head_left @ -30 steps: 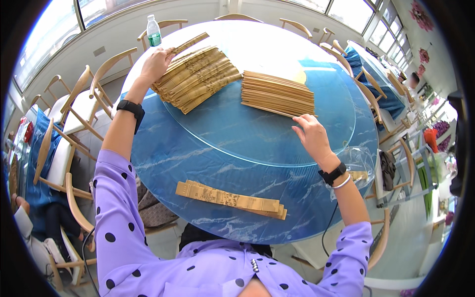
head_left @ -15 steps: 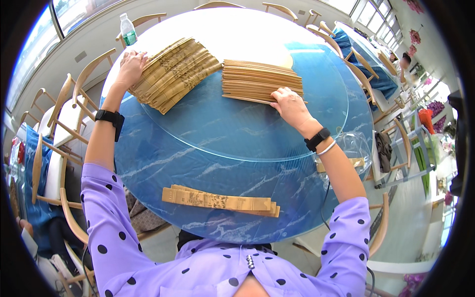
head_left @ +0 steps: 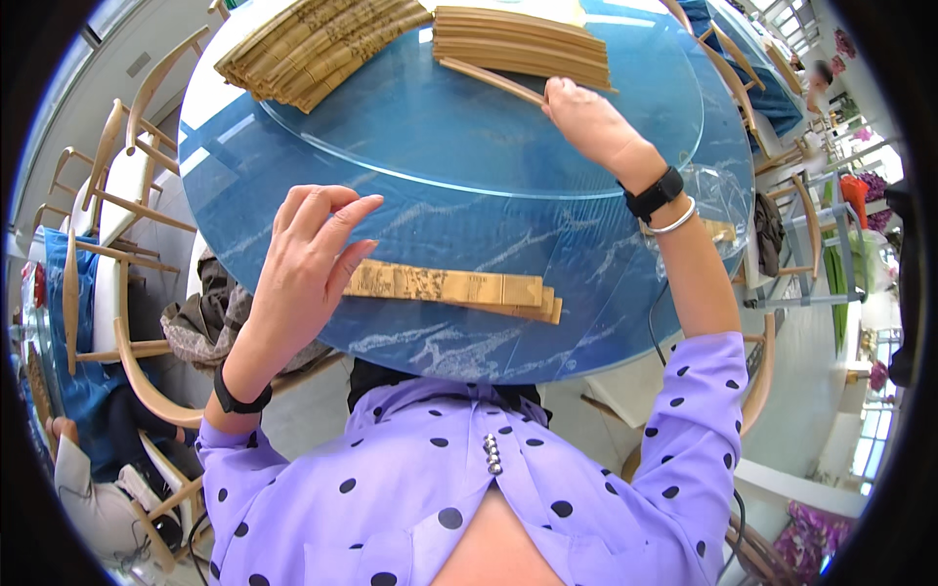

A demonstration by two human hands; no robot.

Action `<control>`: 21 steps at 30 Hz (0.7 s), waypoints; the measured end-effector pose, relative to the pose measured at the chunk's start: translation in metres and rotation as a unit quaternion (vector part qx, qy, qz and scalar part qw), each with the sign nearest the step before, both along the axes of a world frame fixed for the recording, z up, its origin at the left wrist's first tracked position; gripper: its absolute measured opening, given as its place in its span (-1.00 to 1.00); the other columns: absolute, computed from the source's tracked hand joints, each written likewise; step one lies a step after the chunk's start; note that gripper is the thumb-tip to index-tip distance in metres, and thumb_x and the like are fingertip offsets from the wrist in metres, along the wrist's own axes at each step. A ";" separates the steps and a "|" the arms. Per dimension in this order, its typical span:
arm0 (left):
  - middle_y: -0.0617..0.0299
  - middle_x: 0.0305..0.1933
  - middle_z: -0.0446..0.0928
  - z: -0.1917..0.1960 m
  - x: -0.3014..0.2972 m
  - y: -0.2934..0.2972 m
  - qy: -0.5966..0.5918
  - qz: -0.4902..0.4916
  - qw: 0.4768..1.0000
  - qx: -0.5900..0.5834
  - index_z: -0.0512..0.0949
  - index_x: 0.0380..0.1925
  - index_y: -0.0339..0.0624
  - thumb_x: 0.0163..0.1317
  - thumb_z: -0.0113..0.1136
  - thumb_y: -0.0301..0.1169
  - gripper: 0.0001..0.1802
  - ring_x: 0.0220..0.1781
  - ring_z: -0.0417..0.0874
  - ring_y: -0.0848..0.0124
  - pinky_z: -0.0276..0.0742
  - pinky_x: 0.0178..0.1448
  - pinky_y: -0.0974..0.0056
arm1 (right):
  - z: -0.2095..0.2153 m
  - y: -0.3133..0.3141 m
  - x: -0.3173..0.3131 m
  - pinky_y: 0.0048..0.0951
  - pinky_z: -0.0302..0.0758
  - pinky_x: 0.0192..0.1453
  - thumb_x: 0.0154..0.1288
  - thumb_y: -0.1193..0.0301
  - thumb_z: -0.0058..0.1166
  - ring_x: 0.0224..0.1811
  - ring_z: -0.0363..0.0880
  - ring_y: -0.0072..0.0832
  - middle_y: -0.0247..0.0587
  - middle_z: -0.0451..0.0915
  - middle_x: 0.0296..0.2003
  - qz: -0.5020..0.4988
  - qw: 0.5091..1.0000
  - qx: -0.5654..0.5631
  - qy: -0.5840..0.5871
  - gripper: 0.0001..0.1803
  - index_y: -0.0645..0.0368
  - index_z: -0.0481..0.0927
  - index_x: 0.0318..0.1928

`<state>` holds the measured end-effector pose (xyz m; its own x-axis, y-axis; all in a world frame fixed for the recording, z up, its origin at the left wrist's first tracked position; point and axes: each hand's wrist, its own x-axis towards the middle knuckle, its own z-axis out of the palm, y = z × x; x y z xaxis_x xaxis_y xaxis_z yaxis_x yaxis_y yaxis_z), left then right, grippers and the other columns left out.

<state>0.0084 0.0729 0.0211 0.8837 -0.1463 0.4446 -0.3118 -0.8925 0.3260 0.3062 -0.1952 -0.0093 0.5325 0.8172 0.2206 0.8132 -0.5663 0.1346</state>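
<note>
My right hand [head_left: 591, 122] pinches the right end of slim wooden chopsticks [head_left: 493, 81]. They slant just in front of a row of similar chopsticks [head_left: 518, 44] on the glass turntable; how many it holds I cannot tell. My left hand [head_left: 313, 254] is empty, fingers apart and curved, over the left end of a small stack of printed tan paper chopstick sleeves [head_left: 449, 286] near the table's front edge. That end is hidden by the hand. A larger fanned pile of such sleeves [head_left: 318, 49] lies at the far left of the turntable.
The round glass turntable [head_left: 547, 194] sits on a blue marbled table [head_left: 459, 356]. A transparent plastic bag [head_left: 718, 200] with a tan piece inside lies at the right edge. Wooden chairs [head_left: 137, 176] surround the table, and a dark bundled cloth [head_left: 210, 313] rests at the left.
My left hand has left the far sleeve pile and come back to the near stack. My right hand has drawn chopsticks away from the row. The view has tilted downward.
</note>
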 end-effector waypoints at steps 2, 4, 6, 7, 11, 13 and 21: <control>0.10 0.05 0.51 -0.011 -0.017 -0.028 0.043 -0.059 0.997 -0.028 0.57 0.13 -0.22 0.23 0.37 -0.41 -0.55 0.10 0.50 0.10 0.47 0.22 0.04 | 0.016 -0.008 -0.019 -0.18 0.63 -0.10 0.64 0.30 -0.10 -0.24 0.73 -0.06 0.07 0.67 -0.31 -0.020 0.999 0.039 0.024 -0.74 0.30 0.40 -0.11; 0.10 0.07 0.52 -0.020 -0.032 -0.047 0.074 -0.088 0.992 -0.044 0.56 0.13 -0.24 0.24 0.37 -0.39 -0.55 0.11 0.51 0.09 0.47 0.22 0.04 | 0.046 -0.014 -0.056 -0.24 0.60 -0.06 0.67 0.31 -0.11 -0.21 0.67 -0.06 0.05 0.63 -0.33 -0.002 0.993 0.093 0.068 -0.75 0.30 0.40 -0.06; 0.01 0.14 0.50 -0.027 -0.043 -0.056 0.045 -0.006 0.988 -0.149 0.51 0.28 -0.22 0.41 0.25 -0.31 -0.52 0.16 0.51 0.07 0.44 0.26 0.09 | 0.065 -0.027 -0.095 -0.23 0.57 -0.08 0.62 0.36 -0.04 -0.19 0.66 -0.08 0.03 0.62 -0.30 0.017 0.989 0.114 0.095 -0.79 0.28 0.44 -0.01; -0.02 0.19 0.48 -0.036 -0.042 -0.055 -0.060 0.052 0.990 -0.119 0.48 0.32 -0.23 0.47 0.17 -0.23 -0.49 0.20 0.50 0.07 0.43 0.27 0.10 | 0.079 -0.037 -0.120 -0.23 0.55 -0.09 0.60 0.37 -0.02 -0.21 0.65 -0.08 0.01 0.61 -0.30 0.023 0.988 0.109 0.104 -0.80 0.27 0.46 0.00; 0.04 -0.02 0.62 -0.031 -0.039 -0.047 -0.168 0.034 0.985 0.006 0.57 0.23 -0.22 0.50 0.09 0.02 -0.43 0.03 0.64 0.12 0.51 0.12 0.13 | 0.090 -0.046 -0.216 -0.24 0.55 -0.11 0.43 0.45 0.15 -0.21 0.63 -0.11 -0.06 0.62 -0.22 0.091 0.950 0.140 0.262 -0.80 0.22 0.56 0.00; 0.18 -0.40 0.65 -0.036 -0.044 -0.052 -0.088 -0.011 0.996 -0.033 0.71 -0.11 -0.18 0.38 0.27 -0.02 -0.58 -0.39 0.68 0.21 0.57 -0.25 0.21 | 0.087 -0.046 -0.230 -0.23 0.56 -0.12 0.41 0.41 0.18 -0.20 0.64 -0.07 -0.08 0.64 -0.19 0.098 0.939 0.091 0.316 -0.78 0.21 0.58 0.00; 0.19 -0.45 0.58 -0.042 -0.037 -0.092 -0.062 -0.085 0.989 -0.100 0.66 -0.29 -0.17 0.34 0.35 -0.15 -0.71 -0.52 0.61 0.24 0.48 -0.44 0.23 | 0.054 -0.033 -0.247 -0.19 0.56 -0.17 0.48 0.23 0.12 -0.21 0.65 -0.02 -0.04 0.69 -0.27 0.099 0.938 0.130 0.307 -0.74 0.18 0.65 -0.10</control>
<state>-0.0283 -0.0189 -0.0206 0.7910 -0.1868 0.5826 -0.5003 -0.7456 0.4402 0.0588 -0.2277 0.0446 0.4683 0.8743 0.1278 0.7851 -0.3454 -0.5141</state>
